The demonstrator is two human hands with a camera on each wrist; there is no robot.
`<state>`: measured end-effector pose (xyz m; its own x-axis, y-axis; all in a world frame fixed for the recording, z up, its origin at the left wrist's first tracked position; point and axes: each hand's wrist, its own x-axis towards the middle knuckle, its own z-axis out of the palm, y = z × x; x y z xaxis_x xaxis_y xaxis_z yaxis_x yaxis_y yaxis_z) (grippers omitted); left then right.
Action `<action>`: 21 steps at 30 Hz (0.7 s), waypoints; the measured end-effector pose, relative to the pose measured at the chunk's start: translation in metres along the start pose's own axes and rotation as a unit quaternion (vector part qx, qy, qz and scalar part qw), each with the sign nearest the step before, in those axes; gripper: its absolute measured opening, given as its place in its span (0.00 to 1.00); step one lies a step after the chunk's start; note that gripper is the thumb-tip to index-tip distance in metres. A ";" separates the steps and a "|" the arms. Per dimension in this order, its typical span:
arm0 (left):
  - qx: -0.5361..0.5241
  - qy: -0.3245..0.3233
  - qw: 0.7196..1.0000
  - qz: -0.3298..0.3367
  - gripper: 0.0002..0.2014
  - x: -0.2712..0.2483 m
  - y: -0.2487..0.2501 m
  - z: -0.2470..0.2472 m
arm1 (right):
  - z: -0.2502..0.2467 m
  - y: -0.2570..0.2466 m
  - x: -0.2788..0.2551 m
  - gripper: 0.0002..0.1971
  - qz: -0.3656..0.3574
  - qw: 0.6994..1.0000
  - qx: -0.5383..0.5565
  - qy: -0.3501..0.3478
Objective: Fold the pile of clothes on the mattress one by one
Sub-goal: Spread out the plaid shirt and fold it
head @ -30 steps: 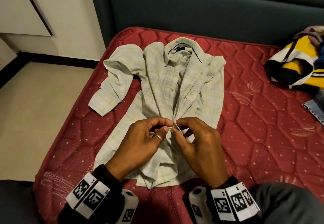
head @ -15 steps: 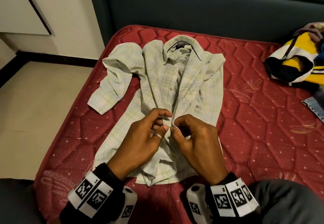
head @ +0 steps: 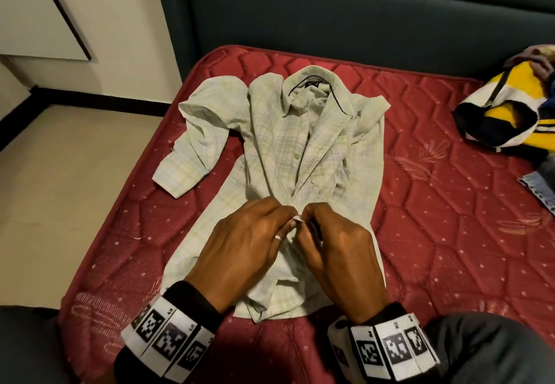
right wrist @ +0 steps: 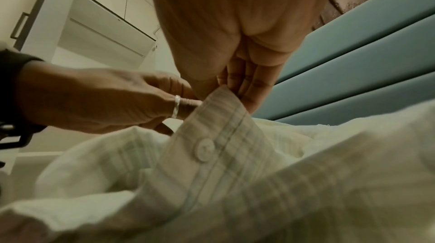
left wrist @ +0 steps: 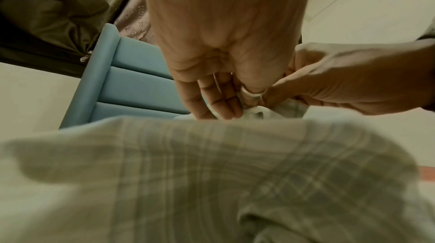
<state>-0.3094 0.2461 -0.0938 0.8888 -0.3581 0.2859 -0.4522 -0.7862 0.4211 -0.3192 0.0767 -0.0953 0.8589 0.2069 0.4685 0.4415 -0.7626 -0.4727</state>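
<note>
A pale green plaid button shirt point(head: 288, 149) lies face up on the red quilted mattress point(head: 450, 233), collar toward the headboard, one sleeve bent out to the left. My left hand point(head: 249, 233), with a ring on one finger, and my right hand point(head: 333, 233) meet over the lower front. Both pinch the shirt's front edges where they come together. In the right wrist view the button strip point(right wrist: 219, 135) rises to my right fingertips point(right wrist: 237, 87), with one button point(right wrist: 204, 149) showing. The left wrist view has plaid cloth point(left wrist: 212, 172) filling the foreground below my left fingers point(left wrist: 212, 101).
A pile of other clothes lies at the mattress's right edge: a yellow, white and black garment point(head: 504, 113) and a bit of denim point(head: 540, 185). The dark teal headboard point(head: 360, 17) runs behind. Beige floor point(head: 60, 203) drops off left of the mattress.
Both hands stay pinched together at the shirt front, shifting slightly up the button strip. The shirt itself lies as before.
</note>
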 end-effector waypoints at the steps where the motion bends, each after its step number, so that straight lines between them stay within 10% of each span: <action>1: 0.003 0.003 1.000 -0.002 0.12 0.000 0.001 0.000 | 0.000 -0.001 0.000 0.04 -0.004 1.000 -0.010 0.005; 11: -0.140 0.040 0.987 -0.070 0.10 -0.002 0.001 0.003 | 0.002 -0.004 -0.005 0.05 -0.015 0.999 0.029 -0.038; 17: -0.386 0.022 0.888 -0.250 0.08 0.002 0.000 -0.002 | -0.004 -0.005 -0.002 0.09 -0.006 0.993 0.085 -0.087; 21: -0.376 0.030 0.889 -0.261 0.09 0.001 -0.001 0.003 | -0.008 -0.004 -0.001 0.08 0.074 0.982 0.154 -0.081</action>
<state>-0.3075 0.2452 -0.0961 0.9967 0.0024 -0.0809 0.0786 -0.2707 0.9595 -0.3239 0.0747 -0.0884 0.9384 0.2223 0.2646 0.3453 -0.5746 -0.7420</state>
